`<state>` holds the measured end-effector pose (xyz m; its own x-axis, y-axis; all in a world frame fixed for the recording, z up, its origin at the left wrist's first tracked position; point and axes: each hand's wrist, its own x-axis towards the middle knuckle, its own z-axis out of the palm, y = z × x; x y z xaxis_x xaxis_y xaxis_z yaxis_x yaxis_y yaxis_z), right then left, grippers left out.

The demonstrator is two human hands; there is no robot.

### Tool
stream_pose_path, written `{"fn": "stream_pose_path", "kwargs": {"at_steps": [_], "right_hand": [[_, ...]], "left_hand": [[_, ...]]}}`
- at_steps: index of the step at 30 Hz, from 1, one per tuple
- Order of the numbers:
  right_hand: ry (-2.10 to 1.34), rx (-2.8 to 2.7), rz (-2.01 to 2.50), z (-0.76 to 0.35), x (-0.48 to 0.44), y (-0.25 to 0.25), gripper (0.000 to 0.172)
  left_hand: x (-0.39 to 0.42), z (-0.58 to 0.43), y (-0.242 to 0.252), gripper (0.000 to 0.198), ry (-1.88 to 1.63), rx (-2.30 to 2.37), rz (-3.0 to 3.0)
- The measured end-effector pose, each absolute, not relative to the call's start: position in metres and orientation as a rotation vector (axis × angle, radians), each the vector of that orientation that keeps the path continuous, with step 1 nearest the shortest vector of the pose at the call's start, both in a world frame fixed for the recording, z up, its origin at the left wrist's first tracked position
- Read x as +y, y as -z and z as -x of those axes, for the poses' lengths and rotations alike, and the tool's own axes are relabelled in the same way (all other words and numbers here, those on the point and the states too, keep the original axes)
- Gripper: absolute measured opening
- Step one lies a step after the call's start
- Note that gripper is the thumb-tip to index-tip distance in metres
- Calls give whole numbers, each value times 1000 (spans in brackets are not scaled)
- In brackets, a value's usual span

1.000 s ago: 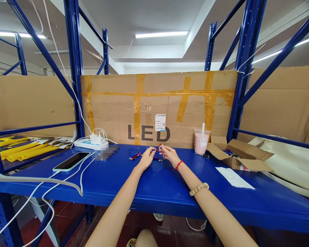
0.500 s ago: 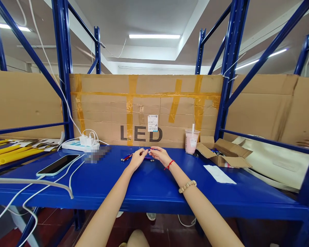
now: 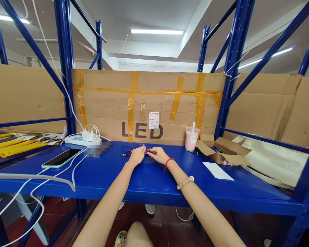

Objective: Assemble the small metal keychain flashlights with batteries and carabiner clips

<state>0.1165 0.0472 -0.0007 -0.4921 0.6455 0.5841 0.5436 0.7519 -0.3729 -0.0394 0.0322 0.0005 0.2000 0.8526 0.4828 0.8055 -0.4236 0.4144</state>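
My left hand [image 3: 137,155] rests low over the blue shelf top, fingers curled together beside a slim red and blue pen-like stick [image 3: 147,151]. From the other side my right hand [image 3: 158,155] closes its fingertips on that same stick. The two hands almost meet, and the fingers cover most of the stick. More slim red and blue pen-like sticks [image 3: 127,153] with shiny ends lie just left of my left hand, partly behind it. What the left fingertips hold cannot be made out clearly.
Left of the hands lie a phone [image 3: 63,157], white cables and a power strip [image 3: 79,139]. To the right stand a pink drink cup [image 3: 191,139] and an open cardboard box [image 3: 221,154] with small items, near a white paper [image 3: 218,171]. A cardboard wall [image 3: 105,106] closes the back.
My hands have lowered onto the shelf top and drawn closer together over the sticks. The right fingers have turned downward. The camera view has shifted slightly.
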Motion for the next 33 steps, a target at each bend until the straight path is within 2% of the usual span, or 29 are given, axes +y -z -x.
{"fn": "stream_pose_path", "kwargs": {"at_steps": [9,21,33], "right_hand": [[-214,-2314,918,-115,44,1,26],[-193,-2194,909,-116,43,-3,28],[-220,-1952,1076,-117,50,-3,27]], "left_hand": [[29,39,0,28,-912,1640,-2443],[30,37,0,30,-996,1602,-2445],[42,36,9,23,-1045,1474,-2383]]}}
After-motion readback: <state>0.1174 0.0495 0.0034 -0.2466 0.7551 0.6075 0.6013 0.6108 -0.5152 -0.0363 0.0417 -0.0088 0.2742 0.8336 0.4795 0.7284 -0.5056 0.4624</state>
